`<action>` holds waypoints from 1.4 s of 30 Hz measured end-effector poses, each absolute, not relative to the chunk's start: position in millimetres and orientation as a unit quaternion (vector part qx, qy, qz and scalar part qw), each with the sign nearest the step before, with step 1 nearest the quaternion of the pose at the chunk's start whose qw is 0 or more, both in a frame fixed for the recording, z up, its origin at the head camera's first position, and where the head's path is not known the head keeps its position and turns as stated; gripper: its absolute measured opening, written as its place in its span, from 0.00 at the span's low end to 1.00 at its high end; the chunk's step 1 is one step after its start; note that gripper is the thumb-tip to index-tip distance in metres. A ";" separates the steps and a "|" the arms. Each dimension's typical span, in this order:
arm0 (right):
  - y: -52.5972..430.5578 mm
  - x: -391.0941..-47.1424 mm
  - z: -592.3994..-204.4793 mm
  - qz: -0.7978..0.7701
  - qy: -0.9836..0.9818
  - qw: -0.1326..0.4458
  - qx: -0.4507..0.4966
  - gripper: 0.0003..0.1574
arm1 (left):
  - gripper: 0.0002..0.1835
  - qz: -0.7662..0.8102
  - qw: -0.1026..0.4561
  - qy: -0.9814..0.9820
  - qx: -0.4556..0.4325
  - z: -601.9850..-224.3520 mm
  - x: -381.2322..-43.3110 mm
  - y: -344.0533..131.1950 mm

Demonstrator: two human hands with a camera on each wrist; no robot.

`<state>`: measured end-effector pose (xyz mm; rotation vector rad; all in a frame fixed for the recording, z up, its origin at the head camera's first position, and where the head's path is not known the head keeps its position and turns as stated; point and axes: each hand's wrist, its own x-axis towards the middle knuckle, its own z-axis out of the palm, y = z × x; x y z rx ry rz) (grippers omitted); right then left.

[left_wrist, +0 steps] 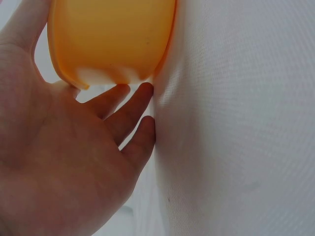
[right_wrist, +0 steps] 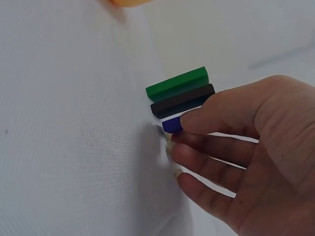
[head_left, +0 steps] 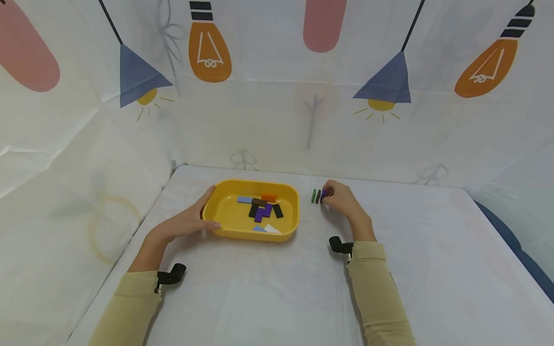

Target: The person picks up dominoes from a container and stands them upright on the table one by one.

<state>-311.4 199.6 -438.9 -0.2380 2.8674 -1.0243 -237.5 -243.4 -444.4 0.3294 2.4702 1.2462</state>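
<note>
A shallow yellow tray (head_left: 294, 211) sits on the white table, its left end gripped by my left hand (head_left: 190, 222). The thumb lies over the near rim and the index finger runs along the far corner; the left wrist view shows the other fingers (left_wrist: 142, 132) by the tray's outer wall. Right of the tray, my right hand (head_left: 344, 199) pinches a small purple-blue block (right_wrist: 172, 124) between thumb and fingers, close over the table. Beside it, a black block (right_wrist: 182, 101) and a green block (right_wrist: 178, 84) stand side by side in a row.
In the tray lie several flat pieces, among them an orange piece (head_left: 269, 197), a light blue piece (head_left: 244, 199), a purple piece (head_left: 259, 214) and a white piece (head_left: 272, 229). A printed white cloth wall (head_left: 268, 120) rises behind the table.
</note>
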 end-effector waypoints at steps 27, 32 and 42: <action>199.9 -313.5 -441.2 -0.322 0.941 0.058 -0.084 0.23 | 0.63 0.442 0.173 0.873 0.109 -446.3 -239.1 -241.8; 200.1 -314.3 -442.3 -0.327 0.940 0.058 -0.083 0.24 | 0.63 0.444 0.174 0.872 0.111 -446.6 -239.2 -242.0; 200.1 -313.8 -441.1 -0.328 0.939 0.059 -0.087 0.25 | 0.62 0.441 0.176 0.873 0.113 -447.0 -240.0 -243.3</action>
